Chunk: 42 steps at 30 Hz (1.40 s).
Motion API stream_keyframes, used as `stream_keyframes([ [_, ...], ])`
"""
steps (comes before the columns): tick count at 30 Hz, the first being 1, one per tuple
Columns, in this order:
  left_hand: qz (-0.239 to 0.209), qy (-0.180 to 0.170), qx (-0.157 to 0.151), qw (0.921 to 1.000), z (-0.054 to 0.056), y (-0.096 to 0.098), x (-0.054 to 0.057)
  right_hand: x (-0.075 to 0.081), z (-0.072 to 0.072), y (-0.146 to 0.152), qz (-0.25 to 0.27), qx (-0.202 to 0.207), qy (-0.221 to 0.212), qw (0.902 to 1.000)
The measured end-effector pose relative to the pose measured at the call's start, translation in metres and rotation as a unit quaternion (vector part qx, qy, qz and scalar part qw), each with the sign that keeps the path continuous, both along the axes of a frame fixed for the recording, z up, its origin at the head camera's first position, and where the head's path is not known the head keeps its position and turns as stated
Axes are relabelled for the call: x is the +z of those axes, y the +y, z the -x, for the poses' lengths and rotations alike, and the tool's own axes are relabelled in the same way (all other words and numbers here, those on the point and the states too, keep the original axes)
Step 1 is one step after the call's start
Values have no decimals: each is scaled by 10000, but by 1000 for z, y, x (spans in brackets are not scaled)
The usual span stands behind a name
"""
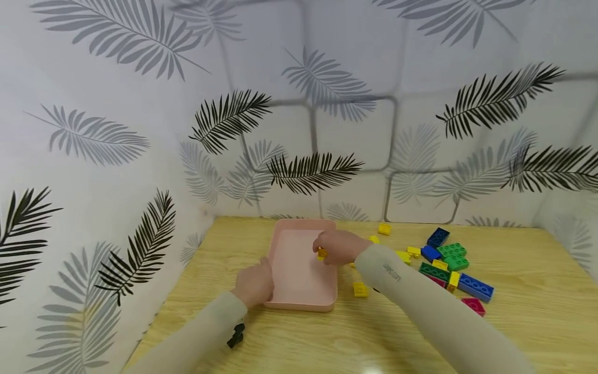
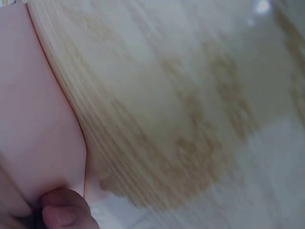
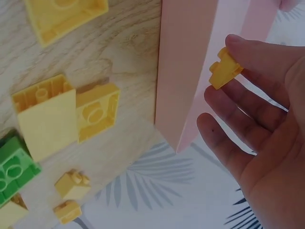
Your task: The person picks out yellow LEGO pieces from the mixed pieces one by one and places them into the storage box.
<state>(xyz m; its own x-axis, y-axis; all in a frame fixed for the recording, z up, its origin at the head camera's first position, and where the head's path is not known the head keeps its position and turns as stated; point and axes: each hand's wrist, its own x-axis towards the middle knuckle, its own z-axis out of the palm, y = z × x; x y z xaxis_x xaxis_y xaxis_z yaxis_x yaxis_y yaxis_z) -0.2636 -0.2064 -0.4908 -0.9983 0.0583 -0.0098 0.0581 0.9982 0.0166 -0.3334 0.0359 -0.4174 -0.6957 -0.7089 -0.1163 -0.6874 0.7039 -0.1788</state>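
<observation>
A shallow pink tray (image 1: pixel 301 280) lies on the wooden table with its inside bare. My left hand (image 1: pixel 254 283) grips the tray's left side wall, and in the left wrist view curled fingertips (image 2: pixel 66 210) press against that pink wall. Over the tray's right rim, my right hand (image 1: pixel 341 246) pinches a small yellow toy brick (image 3: pixel 226 69) between thumb and fingers. The other fingers of that hand are spread beneath the brick in the right wrist view. A yellow brick (image 1: pixel 360 290) lies just right of the tray.
Right of the tray, several bricks are scattered: yellow ones, green bricks (image 1: pixel 452 250), a long blue brick (image 1: pixel 475 288), a dark blue brick (image 1: pixel 438 237) and a red brick (image 1: pixel 474 306). A leaf-patterned curtain (image 1: pixel 350 140) hangs right behind the table.
</observation>
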Motion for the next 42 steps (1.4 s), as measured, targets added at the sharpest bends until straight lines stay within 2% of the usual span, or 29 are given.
stream_keyframes([
  [5,-126,-162,63,9998,-1,9,-2,-14,6,-3,-172,-136,-35,9998],
  [10,-36,-39,-71,10000,-5,13,0,-22,7,-3,-457,-250,13,9986],
  [17,155,157,-175,9996,-5,13,-2,-20,3,-2,-450,-338,-121,9983],
  [24,125,79,-133,9998,-4,13,-4,-16,-4,12,-34,-85,-7,10000],
  [30,135,100,-105,9998,-3,13,0,-6,-21,44,381,47,248,9990],
  [34,143,158,-64,9998,-2,9,4,0,-36,60,223,-23,258,9994],
  [38,142,48,36,9999,-2,5,8,-8,-49,66,-120,-189,8,9997],
  [42,135,-58,57,9999,-2,4,5,-20,-62,71,-200,-283,-226,9991],
])
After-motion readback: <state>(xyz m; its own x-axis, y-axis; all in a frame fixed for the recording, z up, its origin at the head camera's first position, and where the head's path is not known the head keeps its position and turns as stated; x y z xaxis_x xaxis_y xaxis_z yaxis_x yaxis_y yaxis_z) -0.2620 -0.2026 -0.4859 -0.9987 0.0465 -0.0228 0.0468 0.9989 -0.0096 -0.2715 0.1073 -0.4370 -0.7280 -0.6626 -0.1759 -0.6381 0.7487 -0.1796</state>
